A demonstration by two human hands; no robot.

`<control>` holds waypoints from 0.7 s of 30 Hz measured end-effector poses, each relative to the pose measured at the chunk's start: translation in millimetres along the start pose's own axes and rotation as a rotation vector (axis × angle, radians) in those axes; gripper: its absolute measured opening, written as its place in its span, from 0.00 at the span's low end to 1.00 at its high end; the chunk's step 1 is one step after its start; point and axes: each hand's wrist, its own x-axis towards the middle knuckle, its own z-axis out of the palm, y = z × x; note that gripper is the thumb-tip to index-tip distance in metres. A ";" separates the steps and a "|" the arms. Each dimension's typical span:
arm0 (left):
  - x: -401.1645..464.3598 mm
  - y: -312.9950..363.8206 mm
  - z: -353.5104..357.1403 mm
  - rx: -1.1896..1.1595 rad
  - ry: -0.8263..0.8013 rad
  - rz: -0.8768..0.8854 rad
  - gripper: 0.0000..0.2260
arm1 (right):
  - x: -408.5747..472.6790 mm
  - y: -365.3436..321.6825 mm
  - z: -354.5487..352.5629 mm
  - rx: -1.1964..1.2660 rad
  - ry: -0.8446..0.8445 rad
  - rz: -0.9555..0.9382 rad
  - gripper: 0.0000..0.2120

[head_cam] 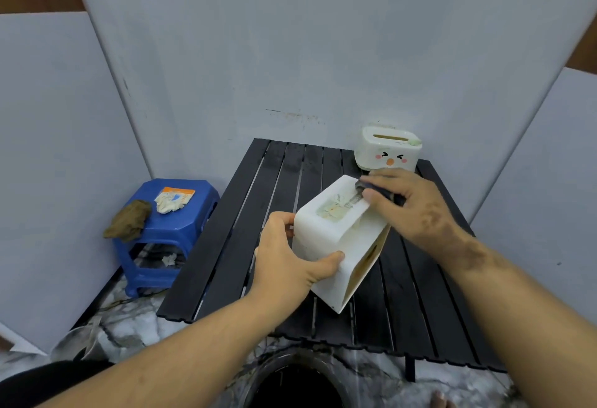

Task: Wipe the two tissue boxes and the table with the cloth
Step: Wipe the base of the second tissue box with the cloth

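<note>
A white tissue box (326, 230) lies tilted on its side over the black slatted table (258, 214). My left hand (290, 262) grips its near left end, thumb across the front face. My right hand (410, 210) holds a dark cloth (381, 191) and presses it on the box's far upper edge. A second white tissue box (387, 151) with a cartoon face stands upright at the table's far right corner, just behind my right hand.
A blue plastic stool (168, 230) stands left of the table, carrying a brown rag (129, 218) and a packet with white gloves (172, 201). Grey wall panels close in on three sides. A dark round opening (297, 382) sits on the marble floor below the table's near edge.
</note>
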 end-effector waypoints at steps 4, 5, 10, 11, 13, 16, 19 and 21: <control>-1.1 2.6 -0.3 -0.019 0.006 0.007 0.29 | -32.6 -33.0 24.4 -0.025 -0.078 -0.312 0.10; -1.2 3.4 -0.3 -0.022 0.003 0.007 0.29 | -33.9 -35.1 23.4 -0.013 -0.121 -0.356 0.10; 0.2 4.7 0.0 -0.008 -0.012 0.002 0.30 | -7.8 6.9 1.0 0.090 0.050 -0.018 0.10; 0.2 5.1 0.2 -0.010 -0.015 0.000 0.30 | -8.7 8.3 3.4 0.105 0.083 0.029 0.10; 0.1 4.5 0.1 -0.005 -0.009 0.007 0.30 | -17.3 -2.3 17.4 0.052 0.135 0.000 0.10; -0.5 4.4 -0.6 -0.006 -0.002 0.015 0.29 | -31.4 -31.8 32.9 -0.013 0.027 -0.178 0.10; -0.2 5.8 -1.0 0.002 -0.007 0.016 0.29 | -17.1 -33.3 21.2 -0.002 -0.122 -0.223 0.08; 0.2 6.1 -0.8 0.015 -0.010 0.016 0.29 | 0.6 -20.2 10.0 0.034 -0.112 -0.085 0.08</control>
